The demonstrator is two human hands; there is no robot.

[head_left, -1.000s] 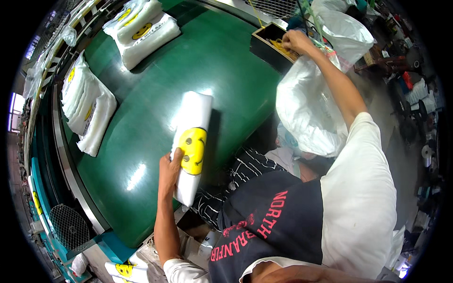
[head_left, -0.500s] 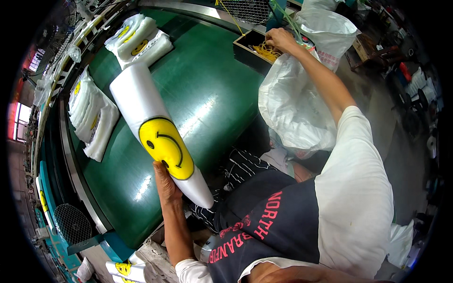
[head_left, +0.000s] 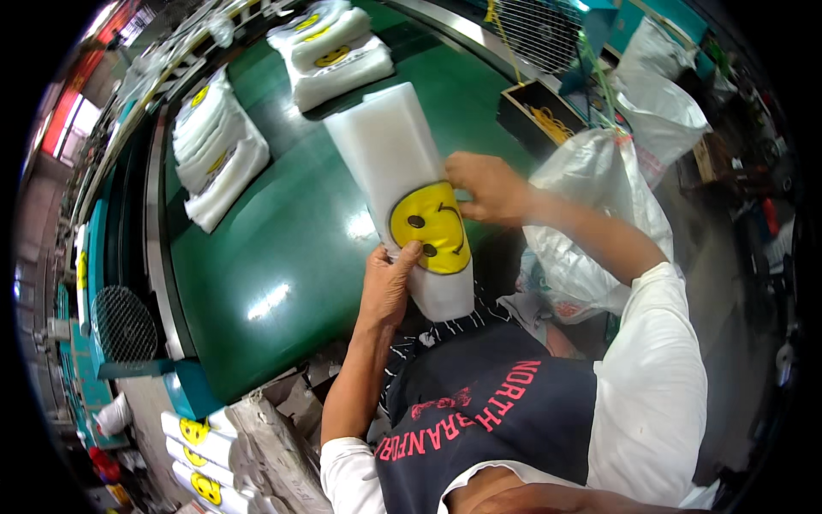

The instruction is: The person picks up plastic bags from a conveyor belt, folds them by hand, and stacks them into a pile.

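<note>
A white bundle point(head_left: 385, 141) is being pinched by the left fingers point(head_left: 411, 253), its length running forward of them, curled right fingers point(head_left: 464, 170) alongside, grip unclear.

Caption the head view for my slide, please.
Left hand holds a smiley-printed white bundle at a green table, right hand at its edge.

Here's the pack point(head_left: 401, 197): white, long, folded, yellow smiley point(head_left: 431, 229) showing, aslant, far end leaning left over the table point(head_left: 300, 201).
</note>
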